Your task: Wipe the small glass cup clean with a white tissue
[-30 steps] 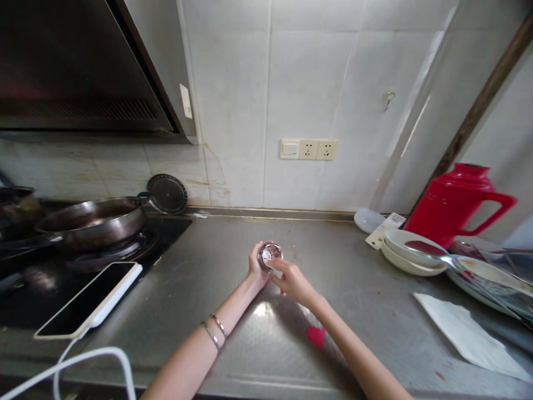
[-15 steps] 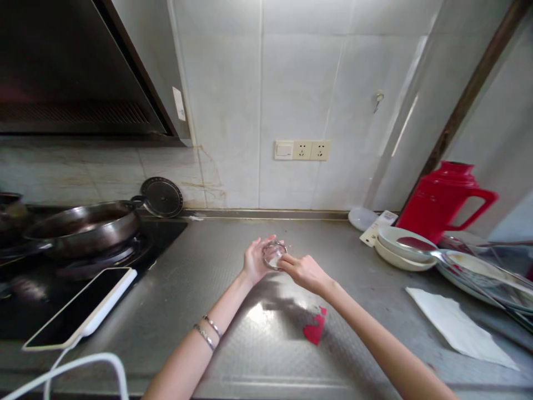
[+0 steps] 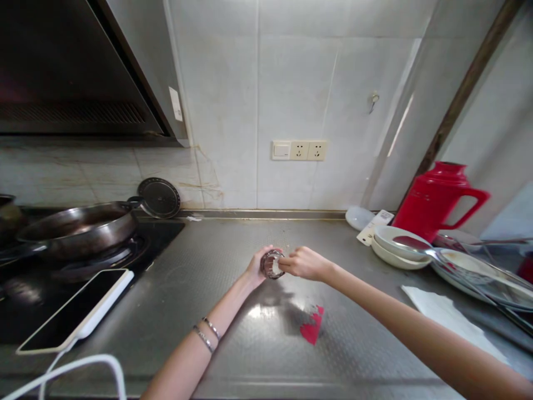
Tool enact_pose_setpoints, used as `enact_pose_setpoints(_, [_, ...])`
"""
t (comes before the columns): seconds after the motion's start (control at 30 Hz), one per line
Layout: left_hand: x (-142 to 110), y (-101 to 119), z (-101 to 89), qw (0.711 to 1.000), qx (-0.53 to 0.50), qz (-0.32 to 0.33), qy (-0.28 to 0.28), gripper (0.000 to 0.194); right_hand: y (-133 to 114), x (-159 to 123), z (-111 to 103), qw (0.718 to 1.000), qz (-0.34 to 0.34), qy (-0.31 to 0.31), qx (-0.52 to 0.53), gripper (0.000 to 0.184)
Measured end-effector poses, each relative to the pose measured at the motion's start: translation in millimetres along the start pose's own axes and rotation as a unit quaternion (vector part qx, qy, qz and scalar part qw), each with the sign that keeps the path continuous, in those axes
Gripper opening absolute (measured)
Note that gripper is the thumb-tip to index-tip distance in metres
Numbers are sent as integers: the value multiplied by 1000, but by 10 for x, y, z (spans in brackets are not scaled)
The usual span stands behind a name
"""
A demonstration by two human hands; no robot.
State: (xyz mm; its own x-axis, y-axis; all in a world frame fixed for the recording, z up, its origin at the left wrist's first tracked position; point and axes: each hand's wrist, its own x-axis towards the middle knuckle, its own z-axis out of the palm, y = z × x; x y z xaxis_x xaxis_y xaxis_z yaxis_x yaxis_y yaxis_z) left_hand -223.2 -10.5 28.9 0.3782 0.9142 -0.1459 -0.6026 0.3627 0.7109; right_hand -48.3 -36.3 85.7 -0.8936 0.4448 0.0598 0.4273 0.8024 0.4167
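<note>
Silvery-rimmed, the cup (image 3: 270,264) sits in the left hand (image 3: 257,268), which grips it from nine o'clock, mouth facing the viewer. At the mouth's three o'clock, the right hand (image 3: 306,264) pinches a white wad (image 3: 276,266), knuckles up. The left forearm reaches in from seven o'clock, the right from four.

I was in a kitchen: a pan (image 3: 94,234) on the hob (image 3: 45,284) to my left, a hood (image 3: 70,61) above it, bowls (image 3: 389,242) and a flask (image 3: 428,197) to my right.
</note>
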Motion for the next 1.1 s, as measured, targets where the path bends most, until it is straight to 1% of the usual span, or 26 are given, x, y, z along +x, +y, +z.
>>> enact_pose_setpoints(0.1, [21, -18, -16, 999, 26, 38, 15, 21, -46, 18, 12, 998, 57, -3, 14, 20])
enact_pose_setpoints(0.23, [25, -4, -25, 997, 0, 73, 28, 22, -186, 70, 41, 990, 137, -4, 39, 24])
enact_pose_setpoints(0.3, [21, 0, -20, 996, -27, 82, 30, 23, -270, 111, 55, 983, 176, -11, 51, 28])
enact_pose_setpoints(0.4, [4, -9, -8, 994, -55, 86, 43, 23, -405, 177, 70, 971, 226, -14, 84, 27])
enact_pose_setpoints(0.5, [-27, -28, 14, 993, -73, 74, 52, 24, -555, 240, 79, 952, 274, -2, 139, 27])
enact_pose_setpoints(0.57, [-48, -41, 29, 993, -80, 69, 52, 25, -659, 288, 81, 929, 316, 26, 188, 29])
enact_pose_setpoints(0.67, [-60, -56, 37, 992, -89, 81, 41, 26, -790, 372, 89, 885, 355, 109, 279, 31])
enact_pose_setpoints(0.77, [-45, -66, 22, 990, -99, 90, 40, 26, -855, 444, 122, 844, 369, 183, 345, 27])
enact_pose_setpoints(0.83, [-32, -74, 9, 990, -100, 93, 47, 25, -856, 460, 161, 833, 370, 201, 359, 24])
enact_pose_setpoints(0.87, [-26, -77, 5, 990, -99, 94, 47, 25, -845, 456, 183, 834, 369, 199, 357, 24])
enact_pose_setpoints(0.93, [-19, -84, 5, 990, -99, 93, 37, 25, -809, 429, 223, 849, 366, 177, 338, 25])
enact_pose_setpoints(1.0, [-17, -84, 13, 990, -101, 92, 21, 26, -758, 390, 244, 873, 357, 143, 300, 25])
enact_pose_setpoints(1.1, [-25, -55, 11, 991, -107, 80, -11, 27, -646, 330, 221, 916, 315, 86, 231, 25])
